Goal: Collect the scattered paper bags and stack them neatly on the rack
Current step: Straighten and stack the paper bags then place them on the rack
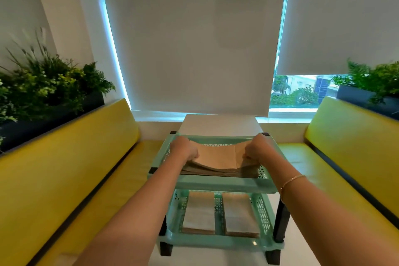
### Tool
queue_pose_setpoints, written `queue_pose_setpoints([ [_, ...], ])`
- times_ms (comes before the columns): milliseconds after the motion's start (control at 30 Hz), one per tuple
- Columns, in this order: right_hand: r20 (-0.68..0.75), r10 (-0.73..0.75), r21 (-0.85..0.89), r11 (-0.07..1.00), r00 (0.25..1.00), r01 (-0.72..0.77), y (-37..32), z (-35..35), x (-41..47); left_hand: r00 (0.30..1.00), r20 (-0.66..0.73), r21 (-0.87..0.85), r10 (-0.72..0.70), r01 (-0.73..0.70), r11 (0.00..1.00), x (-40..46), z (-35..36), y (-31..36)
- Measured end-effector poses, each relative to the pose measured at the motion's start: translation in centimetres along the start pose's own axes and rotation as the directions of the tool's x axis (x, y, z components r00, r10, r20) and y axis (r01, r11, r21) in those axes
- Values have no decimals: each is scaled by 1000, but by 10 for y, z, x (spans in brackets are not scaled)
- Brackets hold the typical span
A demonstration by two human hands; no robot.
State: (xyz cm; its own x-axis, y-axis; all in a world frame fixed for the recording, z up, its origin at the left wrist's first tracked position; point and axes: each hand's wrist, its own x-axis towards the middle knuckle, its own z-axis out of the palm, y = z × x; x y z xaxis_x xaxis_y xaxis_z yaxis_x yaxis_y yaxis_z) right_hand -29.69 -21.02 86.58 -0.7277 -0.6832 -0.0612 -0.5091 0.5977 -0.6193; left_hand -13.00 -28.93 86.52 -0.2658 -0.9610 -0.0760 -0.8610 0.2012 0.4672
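Both forearms reach out, left hand [183,150] and right hand [258,148] curled on the ends of the bags [218,161] in the rack [216,183] top tray, two piles below, so stacking looks nearly done.

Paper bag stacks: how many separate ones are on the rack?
3. One brown stack on the top shelf, held by both hands; two stacks on the lower shelf, left and right. The top shelf may hide more.

Head cam looks fwd/down, close over rack [218,182] toward window blind [194,39].
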Motion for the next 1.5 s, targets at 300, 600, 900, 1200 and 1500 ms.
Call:
queue_pose_setpoints([
  [300, 114, -48, -269, 960, 992, 78, 3, 8, 1, 998, 61, 59, -2, -1, 998, 3, 14, -6],
  [600, -251, -246, 43, 963, 936, 265, -35, 16, -55, 980, -118, -253, 159, -184, 950, -32, -31, -21],
  [900, -8, -624, 278, 749, 781, 601, -127, 143, -205, 958, -243, -724, -154, -73, 686, -94, -100, -227],
  [1200, 642, -362, 30, 893, 676, 449, -133, 371, -218, 807, 58, -439, -587, 549, 711, -90, 19, -468],
  [1500, 655, -183, -276, 845, 733, 457, -132, 522, -173, 680, 327, -189, -656, 728, 660, -79, 134, -566],
])
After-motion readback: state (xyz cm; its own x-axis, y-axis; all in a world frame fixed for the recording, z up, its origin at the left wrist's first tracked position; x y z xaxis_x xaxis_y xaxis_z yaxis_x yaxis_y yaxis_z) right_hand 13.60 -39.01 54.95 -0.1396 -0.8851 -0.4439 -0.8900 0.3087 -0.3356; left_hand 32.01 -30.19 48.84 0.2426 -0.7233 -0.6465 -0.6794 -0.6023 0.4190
